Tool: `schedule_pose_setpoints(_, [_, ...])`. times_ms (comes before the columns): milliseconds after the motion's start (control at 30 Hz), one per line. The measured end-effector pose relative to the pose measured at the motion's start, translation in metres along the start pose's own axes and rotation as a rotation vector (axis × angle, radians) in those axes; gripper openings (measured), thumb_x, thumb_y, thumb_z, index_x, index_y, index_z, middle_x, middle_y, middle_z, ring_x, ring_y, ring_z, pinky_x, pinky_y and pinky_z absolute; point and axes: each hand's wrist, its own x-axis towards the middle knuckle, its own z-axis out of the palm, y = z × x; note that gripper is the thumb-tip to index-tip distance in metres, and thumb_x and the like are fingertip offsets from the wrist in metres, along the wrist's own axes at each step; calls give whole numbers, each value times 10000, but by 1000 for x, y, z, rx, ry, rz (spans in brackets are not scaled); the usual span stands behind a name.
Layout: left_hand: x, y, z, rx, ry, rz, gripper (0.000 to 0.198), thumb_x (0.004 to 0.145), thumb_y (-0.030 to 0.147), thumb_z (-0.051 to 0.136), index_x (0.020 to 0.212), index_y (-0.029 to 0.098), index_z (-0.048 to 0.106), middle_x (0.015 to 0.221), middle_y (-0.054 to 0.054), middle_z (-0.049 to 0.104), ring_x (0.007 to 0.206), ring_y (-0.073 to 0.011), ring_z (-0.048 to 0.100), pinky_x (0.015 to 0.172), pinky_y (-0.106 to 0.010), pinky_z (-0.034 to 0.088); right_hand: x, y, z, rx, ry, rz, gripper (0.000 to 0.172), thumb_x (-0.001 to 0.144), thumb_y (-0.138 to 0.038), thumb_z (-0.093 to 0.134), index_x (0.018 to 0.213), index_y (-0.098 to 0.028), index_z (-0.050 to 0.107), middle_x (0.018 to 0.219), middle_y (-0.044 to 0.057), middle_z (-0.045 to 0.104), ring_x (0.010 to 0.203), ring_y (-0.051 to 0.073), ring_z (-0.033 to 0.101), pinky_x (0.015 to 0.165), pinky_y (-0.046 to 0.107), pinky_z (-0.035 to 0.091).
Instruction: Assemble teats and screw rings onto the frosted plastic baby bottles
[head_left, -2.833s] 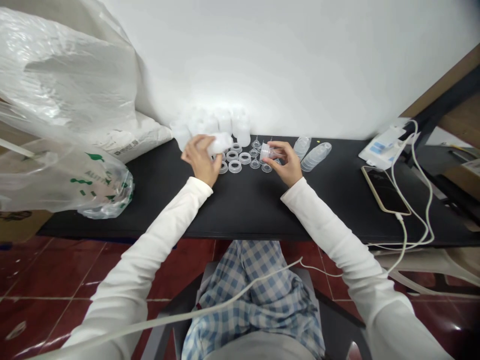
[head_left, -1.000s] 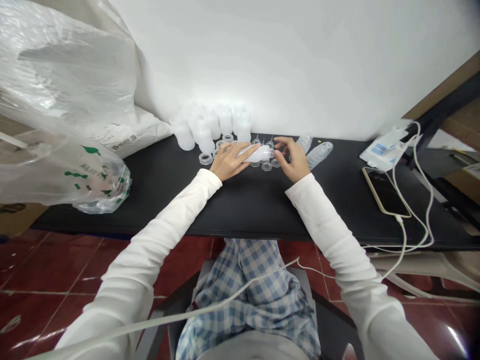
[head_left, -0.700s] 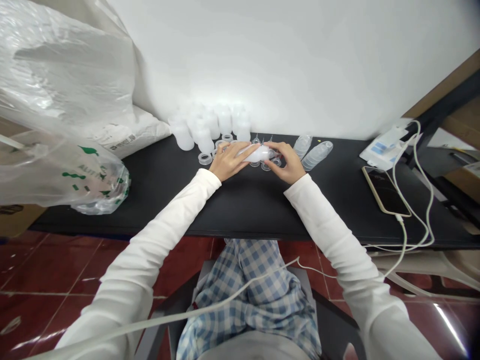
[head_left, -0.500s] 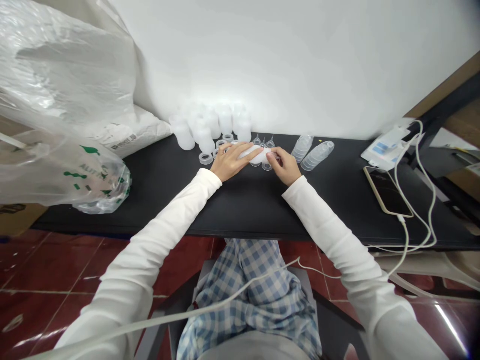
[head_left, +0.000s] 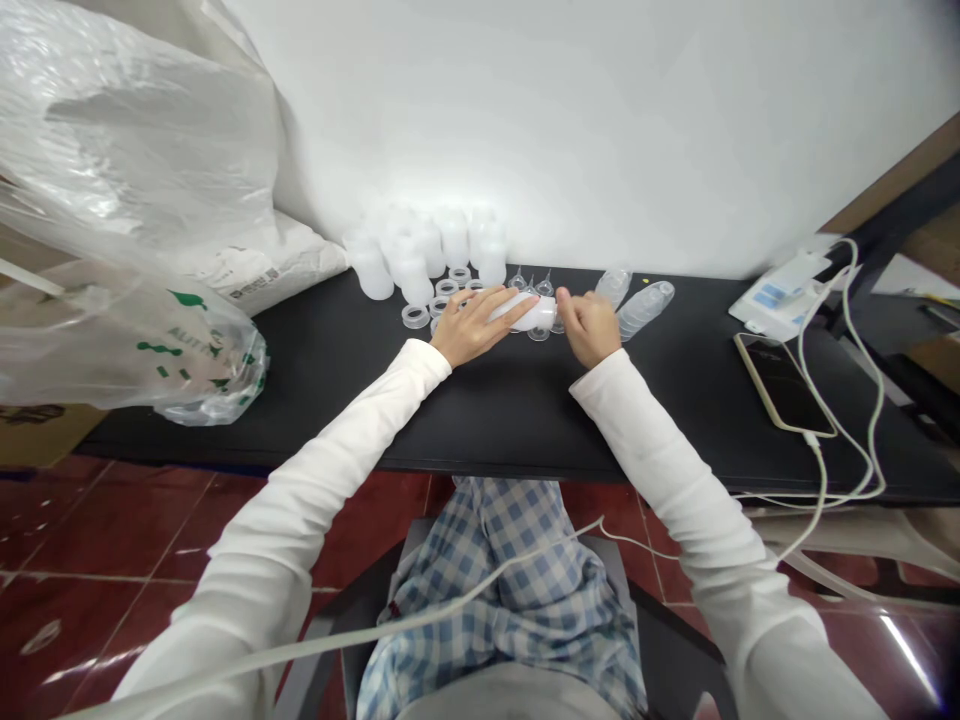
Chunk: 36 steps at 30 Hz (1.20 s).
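A translucent white plastic bottle (head_left: 534, 313) lies on its side on the black table (head_left: 495, 400). My left hand (head_left: 474, 326) rests on its body with fingers stretched along it, holding it. My right hand (head_left: 589, 325) is closed around the bottle's neck end at the right. Loose white rings (head_left: 415, 317) and small clear nipples (head_left: 545, 285) lie around both hands. Several upright white bottles (head_left: 431, 247) stand behind by the wall.
Stacks of clear caps (head_left: 643, 306) lie right of my hands. A phone (head_left: 784, 383) with a white cable (head_left: 840, 400) and a white pack (head_left: 776, 298) sit at the right. Plastic bags (head_left: 142, 350) crowd the table's left end. White wall behind.
My left hand brought a bottle from the left to the table's middle and laid it sideways. My right hand let go of a small clear cap and closed on the bottle's neck end.
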Motion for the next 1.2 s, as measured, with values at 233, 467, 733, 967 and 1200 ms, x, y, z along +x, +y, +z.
schedule_pose_setpoints(233, [-3,-11,-4,81,110,-40,558,976,405,579,1514,261,549,1317,-143,711,1166,-293,687,1011,-440,453,10,21,-39,-415,431,106,420,1002,-485,507,1271,-190,637,1294,209,574,1232,394,519,1062,658,385])
schedule_pose_setpoints(467, [-4,-13,0,19,109,-64,561,983,439,584,1512,256,538,1322,-147,697,1190,-306,670,1008,-443,435,13,49,-34,-410,298,197,385,987,-506,518,1131,-163,617,1061,179,654,1226,395,527,1114,743,268])
schedule_pose_setpoints(733, [-4,-12,0,67,164,-51,543,964,444,618,1470,248,586,1246,-142,729,1125,-285,693,953,-415,457,13,34,-45,-340,548,183,341,966,-445,583,1194,-195,625,1136,151,713,1082,329,604,1088,666,344])
schedule_pose_setpoints(967, [-3,-12,-2,35,135,-65,520,981,426,608,1466,239,597,1269,-149,715,1149,-289,681,969,-410,430,7,14,-21,135,438,-47,553,1079,-579,203,1475,-298,469,1273,114,610,1102,256,660,862,440,568])
schedule_pose_setpoints(1200, [-3,-12,-3,34,123,-50,521,985,405,604,1480,244,582,1266,-141,708,1161,-287,670,995,-415,430,3,8,4,516,181,-24,502,965,-708,518,1256,-309,609,1180,60,687,939,205,691,867,434,625])
